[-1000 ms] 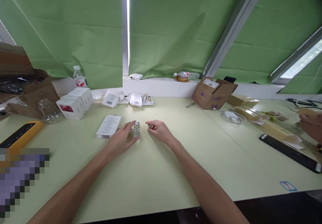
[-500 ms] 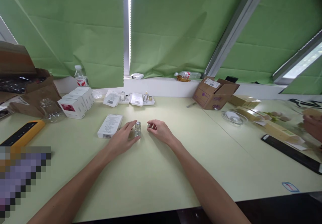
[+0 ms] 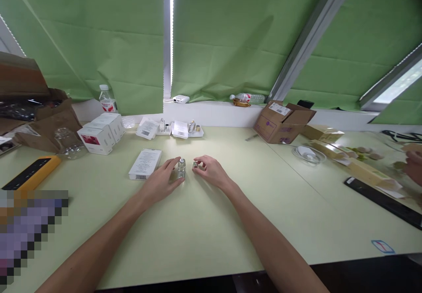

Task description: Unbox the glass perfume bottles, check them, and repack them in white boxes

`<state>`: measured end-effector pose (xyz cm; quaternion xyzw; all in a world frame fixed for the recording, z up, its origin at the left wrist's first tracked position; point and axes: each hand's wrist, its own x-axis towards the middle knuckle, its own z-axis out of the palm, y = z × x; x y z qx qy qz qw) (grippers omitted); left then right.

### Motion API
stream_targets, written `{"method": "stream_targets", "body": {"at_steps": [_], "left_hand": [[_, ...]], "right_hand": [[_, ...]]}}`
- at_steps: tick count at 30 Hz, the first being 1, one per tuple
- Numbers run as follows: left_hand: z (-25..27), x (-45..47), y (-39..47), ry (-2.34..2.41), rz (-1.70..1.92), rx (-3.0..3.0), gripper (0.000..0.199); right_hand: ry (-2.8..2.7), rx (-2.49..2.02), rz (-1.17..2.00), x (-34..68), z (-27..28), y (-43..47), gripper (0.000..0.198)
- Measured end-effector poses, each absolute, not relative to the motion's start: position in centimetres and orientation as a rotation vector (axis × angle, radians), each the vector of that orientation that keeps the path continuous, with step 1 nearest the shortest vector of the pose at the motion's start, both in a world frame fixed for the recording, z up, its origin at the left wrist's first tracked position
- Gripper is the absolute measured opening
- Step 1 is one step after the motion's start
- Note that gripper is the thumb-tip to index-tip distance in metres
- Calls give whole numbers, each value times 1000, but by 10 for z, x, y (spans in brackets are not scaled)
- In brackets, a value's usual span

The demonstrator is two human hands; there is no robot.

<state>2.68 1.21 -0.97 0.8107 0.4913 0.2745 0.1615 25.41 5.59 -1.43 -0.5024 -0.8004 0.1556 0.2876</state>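
Upright on the table is a small clear glass perfume bottle [image 3: 181, 169] with its nozzle uncovered. The thumb and fingers of my left hand [image 3: 162, 180] are around it from the left side. Just to the right, my right hand [image 3: 211, 171] pinches a small shiny bottle cap [image 3: 195, 164], apart from the bottle. Behind my left hand lies a flat white box [image 3: 145, 163] with printed text and a barcode.
White boxes [image 3: 99, 135], a clear jar [image 3: 70, 146] and an orange-black power strip [image 3: 31, 172] are at left. Opened packaging with small bottles [image 3: 192, 127] sits along the wall. A cardboard box [image 3: 280, 124], white cable [image 3: 308, 154] and another person's hand [image 3: 414, 165] are at right.
Both hands keep nearly the same pose around the bottle and cap. The whole view has shifted slightly. At the right edge, the other person's hand has moved a little.
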Motion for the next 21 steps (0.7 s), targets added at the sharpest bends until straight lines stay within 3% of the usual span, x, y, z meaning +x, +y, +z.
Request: {"method": "stream_targets", "body": {"at_steps": [21], "left_hand": [[-10, 27, 13, 1406, 783, 2314, 55]], "right_hand": [[-2091, -1328, 389, 254, -13, 58, 21]]}}
